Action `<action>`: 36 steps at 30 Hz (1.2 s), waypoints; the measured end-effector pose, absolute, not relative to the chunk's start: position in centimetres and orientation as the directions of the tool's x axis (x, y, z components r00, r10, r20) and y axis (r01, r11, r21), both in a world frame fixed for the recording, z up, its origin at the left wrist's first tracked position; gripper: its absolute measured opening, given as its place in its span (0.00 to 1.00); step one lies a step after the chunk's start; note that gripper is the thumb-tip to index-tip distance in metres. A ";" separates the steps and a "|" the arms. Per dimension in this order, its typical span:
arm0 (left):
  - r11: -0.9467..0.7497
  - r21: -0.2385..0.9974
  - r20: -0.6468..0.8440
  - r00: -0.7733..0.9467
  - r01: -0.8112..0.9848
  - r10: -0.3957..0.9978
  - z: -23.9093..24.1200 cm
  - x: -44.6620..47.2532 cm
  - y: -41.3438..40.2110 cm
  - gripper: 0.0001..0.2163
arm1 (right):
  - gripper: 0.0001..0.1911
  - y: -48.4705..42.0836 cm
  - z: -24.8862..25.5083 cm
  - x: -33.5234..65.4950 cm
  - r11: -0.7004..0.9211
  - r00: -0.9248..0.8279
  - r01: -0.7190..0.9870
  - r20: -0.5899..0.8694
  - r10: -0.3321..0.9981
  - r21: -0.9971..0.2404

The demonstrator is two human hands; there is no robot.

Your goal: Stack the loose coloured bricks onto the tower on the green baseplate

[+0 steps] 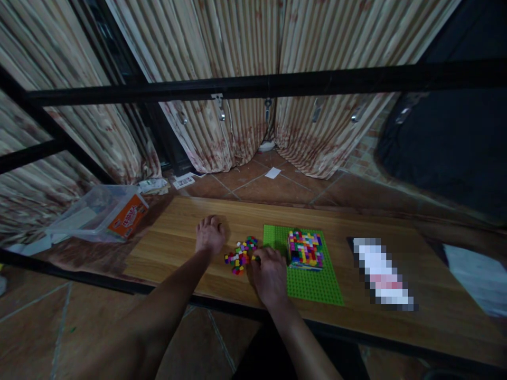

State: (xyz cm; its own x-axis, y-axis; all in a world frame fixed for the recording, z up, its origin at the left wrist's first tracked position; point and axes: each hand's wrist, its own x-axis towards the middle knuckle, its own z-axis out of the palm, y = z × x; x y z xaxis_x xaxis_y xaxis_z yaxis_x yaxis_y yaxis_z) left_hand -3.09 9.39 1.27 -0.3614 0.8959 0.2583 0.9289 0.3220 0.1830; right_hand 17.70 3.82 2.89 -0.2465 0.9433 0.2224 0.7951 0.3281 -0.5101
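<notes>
Multicoloured, small plastic bricks (241, 257) lie heaped between the left hand (210, 235), loosely spread, and the nearer, curled right hand (270, 274). Whether the latter pinches any is unclear.

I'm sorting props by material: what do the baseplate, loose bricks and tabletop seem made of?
Baseplate: probably moulded plastic, fairly matte, given its uniform green and regular studs.
Loose bricks: likely plastic, in solid, bright colours; too small to judge gloss.
Tabletop: wood or printed laminate, showing long grain and perhaps a soft sheen.
</notes>
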 end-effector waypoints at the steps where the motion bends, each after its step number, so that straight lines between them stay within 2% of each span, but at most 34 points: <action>1: 0.322 0.184 0.259 -0.362 0.929 0.896 1.3 -3.1 9.4 0.18 | 0.06 3.8 3.0 17.7 0.334 -0.251 0.787 0.225 0.941 -0.518; 19: 0.327 0.201 0.254 -0.372 0.923 0.893 1.3 -3.0 9.5 0.18 | 0.11 3.2 2.0 18.0 0.427 -0.318 0.772 0.295 0.901 -0.471; 27: 0.332 0.192 0.253 -0.373 0.924 0.893 1.3 -3.0 9.5 0.19 | 0.13 3.5 1.3 18.0 0.426 -0.282 0.720 0.330 0.901 -0.548; 36: 0.329 0.201 0.249 -0.373 0.923 0.894 1.2 -3.1 9.5 0.19 | 0.14 4.0 1.4 17.7 0.436 -0.282 0.719 0.347 0.895 -0.541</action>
State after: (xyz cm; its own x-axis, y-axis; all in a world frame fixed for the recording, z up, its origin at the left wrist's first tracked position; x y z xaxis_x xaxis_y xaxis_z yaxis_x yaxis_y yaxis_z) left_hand -3.08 9.49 1.21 -0.3731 0.8938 0.2487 0.9226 0.3292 0.2011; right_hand 17.65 4.04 1.39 -0.2823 0.8945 0.3466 0.7189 0.4365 -0.5409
